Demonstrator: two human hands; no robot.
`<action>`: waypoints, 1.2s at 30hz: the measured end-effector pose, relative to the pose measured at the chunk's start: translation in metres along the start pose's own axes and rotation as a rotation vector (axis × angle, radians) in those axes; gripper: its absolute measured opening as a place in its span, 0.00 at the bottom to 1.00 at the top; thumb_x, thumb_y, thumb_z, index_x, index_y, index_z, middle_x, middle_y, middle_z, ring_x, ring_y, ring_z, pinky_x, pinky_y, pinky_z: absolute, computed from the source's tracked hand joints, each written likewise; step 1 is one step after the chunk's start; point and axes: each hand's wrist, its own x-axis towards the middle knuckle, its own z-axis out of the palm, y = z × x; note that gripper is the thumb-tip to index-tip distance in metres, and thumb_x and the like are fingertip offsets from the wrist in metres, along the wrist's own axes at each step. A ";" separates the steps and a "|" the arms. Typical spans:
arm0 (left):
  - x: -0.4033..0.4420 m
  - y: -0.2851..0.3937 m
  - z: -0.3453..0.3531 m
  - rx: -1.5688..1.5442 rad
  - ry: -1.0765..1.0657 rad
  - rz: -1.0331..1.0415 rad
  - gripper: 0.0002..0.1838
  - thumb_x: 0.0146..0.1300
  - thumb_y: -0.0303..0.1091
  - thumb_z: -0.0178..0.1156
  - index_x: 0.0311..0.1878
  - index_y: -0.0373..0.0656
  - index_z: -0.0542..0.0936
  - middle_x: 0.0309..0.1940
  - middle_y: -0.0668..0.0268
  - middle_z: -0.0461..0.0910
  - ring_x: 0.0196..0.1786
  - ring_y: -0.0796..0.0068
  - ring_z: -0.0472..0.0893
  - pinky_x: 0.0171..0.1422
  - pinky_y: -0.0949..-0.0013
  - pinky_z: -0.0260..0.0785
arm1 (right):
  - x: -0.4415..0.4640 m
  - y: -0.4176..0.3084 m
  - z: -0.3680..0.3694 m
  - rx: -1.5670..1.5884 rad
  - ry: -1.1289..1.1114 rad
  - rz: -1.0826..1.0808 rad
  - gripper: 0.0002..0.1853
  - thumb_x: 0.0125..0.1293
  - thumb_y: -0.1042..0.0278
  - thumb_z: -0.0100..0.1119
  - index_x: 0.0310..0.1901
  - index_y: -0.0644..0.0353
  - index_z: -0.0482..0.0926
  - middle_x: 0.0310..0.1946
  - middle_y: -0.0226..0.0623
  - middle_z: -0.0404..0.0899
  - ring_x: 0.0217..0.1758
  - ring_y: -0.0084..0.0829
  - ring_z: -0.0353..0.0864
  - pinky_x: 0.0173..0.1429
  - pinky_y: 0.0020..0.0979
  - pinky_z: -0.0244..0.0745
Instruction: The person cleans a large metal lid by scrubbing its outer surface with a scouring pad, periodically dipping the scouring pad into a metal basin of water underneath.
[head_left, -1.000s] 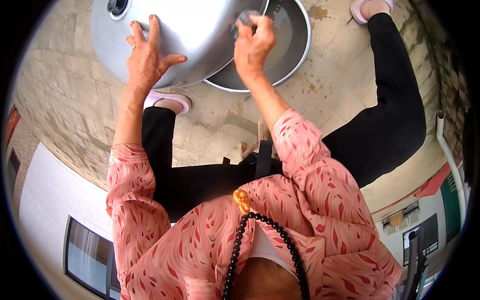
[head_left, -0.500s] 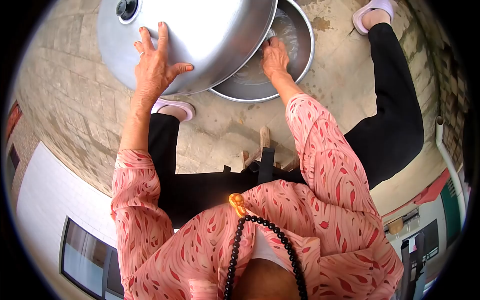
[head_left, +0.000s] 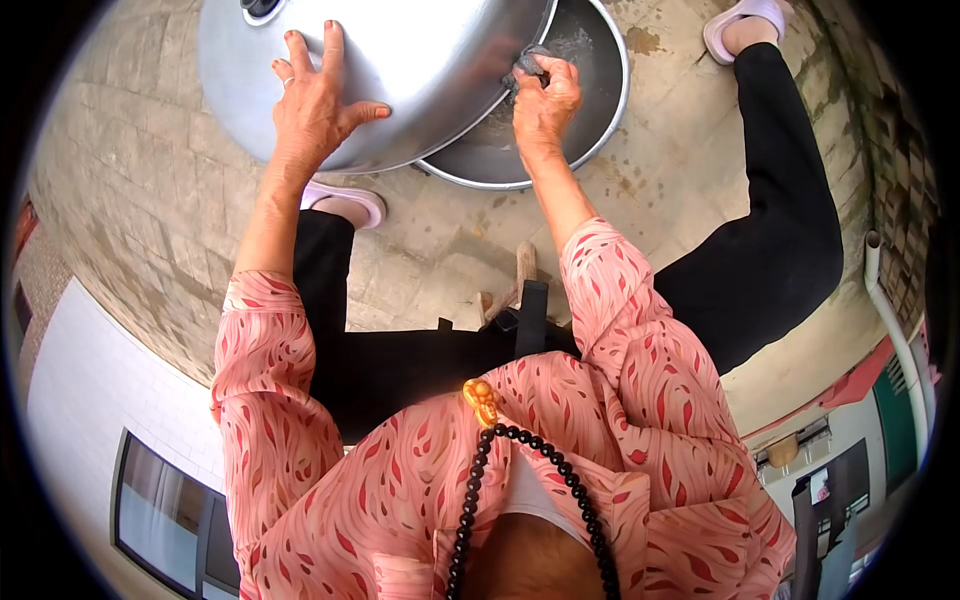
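A large silvery domed pot lid (head_left: 410, 75) with a black knob (head_left: 261, 7) leans over a round metal basin (head_left: 592, 130). My left hand (head_left: 312, 112) lies spread on the lid's outer surface, fingers apart, a ring on one finger. My right hand (head_left: 547, 108) is closed on a dark grey steel wool scourer (head_left: 524, 72), which touches the lid near its right edge, above the basin. Shallow water (head_left: 572, 45) shows in the basin; the lid hides the basin's left part.
Paved ground (head_left: 425, 265) with damp spots surrounds the basin. My feet in pale lilac slippers stand either side, the left slipper (head_left: 372, 205) close to the lid. Part of a wooden stool (head_left: 526, 262) shows below me. A white pipe (head_left: 895, 330) runs along the right.
My right hand has come up out of the basin with the scourer and now meets the lid's edge. My left hand stays on the lid. The whole view has shifted slightly.
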 end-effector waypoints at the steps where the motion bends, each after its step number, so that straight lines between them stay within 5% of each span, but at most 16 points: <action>1: 0.001 0.001 0.002 -0.007 0.002 -0.004 0.64 0.32 0.61 0.76 0.75 0.55 0.54 0.71 0.35 0.48 0.66 0.20 0.59 0.45 0.40 0.78 | -0.002 -0.017 0.002 0.028 -0.017 -0.026 0.11 0.50 0.81 0.67 0.36 0.62 0.79 0.38 0.40 0.77 0.40 0.37 0.80 0.44 0.34 0.77; 3: 0.001 0.002 0.003 -0.009 0.014 0.005 0.64 0.32 0.61 0.77 0.75 0.56 0.54 0.71 0.35 0.48 0.66 0.21 0.60 0.45 0.40 0.78 | -0.018 -0.035 0.010 0.009 -0.032 -0.257 0.10 0.50 0.84 0.63 0.34 0.61 0.79 0.37 0.40 0.76 0.39 0.38 0.80 0.42 0.35 0.77; 6: -0.001 0.004 -0.001 0.010 -0.026 -0.019 0.65 0.32 0.59 0.77 0.75 0.56 0.54 0.71 0.35 0.48 0.66 0.22 0.60 0.45 0.41 0.79 | -0.017 -0.030 0.016 0.249 -0.059 -0.131 0.10 0.51 0.86 0.60 0.34 0.61 0.78 0.38 0.39 0.75 0.39 0.36 0.79 0.44 0.34 0.77; 10: 0.002 0.007 -0.005 0.006 -0.048 -0.039 0.65 0.31 0.58 0.77 0.75 0.56 0.53 0.71 0.34 0.47 0.66 0.22 0.60 0.45 0.41 0.79 | 0.034 0.005 0.007 -0.027 0.072 0.056 0.10 0.50 0.81 0.66 0.36 0.64 0.79 0.41 0.41 0.76 0.42 0.38 0.79 0.47 0.36 0.75; 14: 0.001 0.006 -0.006 -0.004 -0.065 -0.047 0.66 0.32 0.58 0.77 0.76 0.56 0.52 0.72 0.33 0.45 0.67 0.19 0.58 0.46 0.41 0.79 | 0.040 -0.040 0.025 0.033 0.066 -0.361 0.10 0.52 0.80 0.65 0.38 0.64 0.79 0.42 0.45 0.76 0.43 0.43 0.79 0.46 0.37 0.75; 18: 0.002 0.009 -0.010 0.002 -0.093 -0.066 0.66 0.32 0.58 0.78 0.76 0.55 0.51 0.72 0.32 0.44 0.67 0.19 0.57 0.47 0.41 0.78 | 0.085 -0.016 0.017 -0.040 0.051 -0.139 0.09 0.53 0.80 0.64 0.38 0.65 0.81 0.37 0.41 0.79 0.38 0.39 0.81 0.43 0.35 0.76; 24: 0.002 0.012 -0.016 -0.015 -0.119 -0.086 0.65 0.33 0.55 0.79 0.76 0.54 0.52 0.72 0.31 0.42 0.68 0.18 0.56 0.46 0.42 0.79 | 0.081 -0.065 0.031 -0.147 -0.162 -0.713 0.13 0.50 0.81 0.62 0.38 0.57 0.84 0.41 0.38 0.81 0.46 0.40 0.79 0.52 0.36 0.76; 27: 0.002 0.015 -0.018 -0.057 -0.119 -0.104 0.66 0.32 0.52 0.80 0.76 0.54 0.53 0.73 0.31 0.39 0.68 0.18 0.55 0.47 0.41 0.79 | 0.131 -0.070 0.035 -0.298 -0.325 -0.935 0.14 0.49 0.82 0.61 0.38 0.55 0.84 0.36 0.32 0.81 0.42 0.39 0.78 0.47 0.35 0.76; 30: 0.000 0.014 -0.016 -0.105 -0.087 -0.102 0.67 0.30 0.50 0.81 0.76 0.54 0.53 0.73 0.32 0.40 0.68 0.17 0.54 0.47 0.40 0.78 | 0.148 -0.088 0.064 -0.412 -0.171 -0.899 0.11 0.52 0.80 0.59 0.35 0.54 0.84 0.32 0.32 0.80 0.38 0.38 0.78 0.45 0.36 0.76; 34: -0.002 0.012 -0.011 -0.168 -0.069 -0.140 0.65 0.30 0.48 0.81 0.76 0.57 0.55 0.74 0.37 0.41 0.70 0.19 0.53 0.47 0.38 0.77 | 0.035 -0.092 0.077 -0.275 -0.613 -1.005 0.07 0.52 0.79 0.58 0.31 0.55 0.83 0.29 0.32 0.78 0.36 0.36 0.77 0.41 0.33 0.78; 36: -0.004 0.012 -0.011 -0.186 -0.048 -0.145 0.65 0.30 0.48 0.82 0.75 0.58 0.55 0.75 0.39 0.42 0.71 0.22 0.53 0.49 0.35 0.76 | 0.057 -0.094 0.079 -0.272 -0.571 -1.076 0.08 0.53 0.78 0.58 0.31 0.52 0.83 0.28 0.30 0.77 0.35 0.35 0.77 0.39 0.33 0.78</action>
